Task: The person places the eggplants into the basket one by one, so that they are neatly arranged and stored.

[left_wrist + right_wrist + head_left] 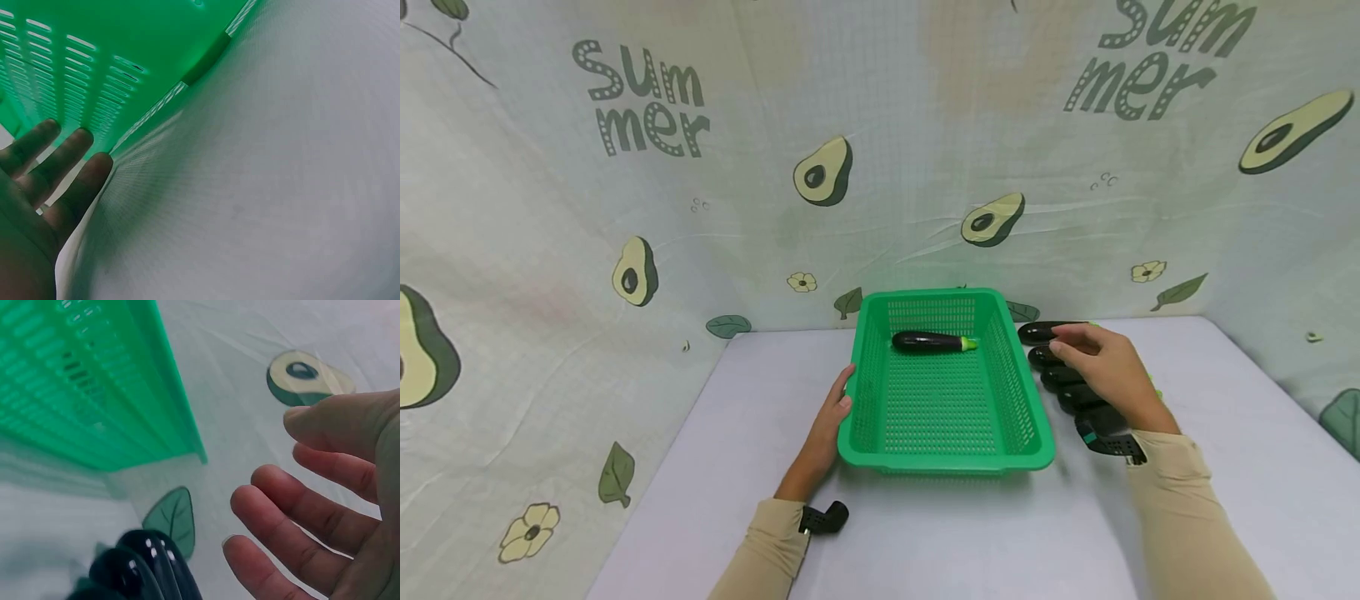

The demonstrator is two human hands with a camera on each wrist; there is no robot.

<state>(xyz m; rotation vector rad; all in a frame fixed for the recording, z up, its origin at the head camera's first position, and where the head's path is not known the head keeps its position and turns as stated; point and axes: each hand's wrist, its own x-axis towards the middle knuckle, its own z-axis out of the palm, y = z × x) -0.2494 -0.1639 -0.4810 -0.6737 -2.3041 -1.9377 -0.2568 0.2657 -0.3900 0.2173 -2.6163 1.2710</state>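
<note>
left hand point(829, 417), fingers outstretched, braces the green plastic basket point(947, 462), likely steadying it; right hand point(1101, 367), loose and empty, hovers near lined-up eggplants point(1060, 377).

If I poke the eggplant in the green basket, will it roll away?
The eggplant would probably roll, since its body looks rounded and smooth. Its shiny skin may feel slippery. The green basket would likely stop it with its raised walls.

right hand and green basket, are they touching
Apart. The right wrist view shows printed cloth in a plain gap between the right hand and the green basket.
</note>
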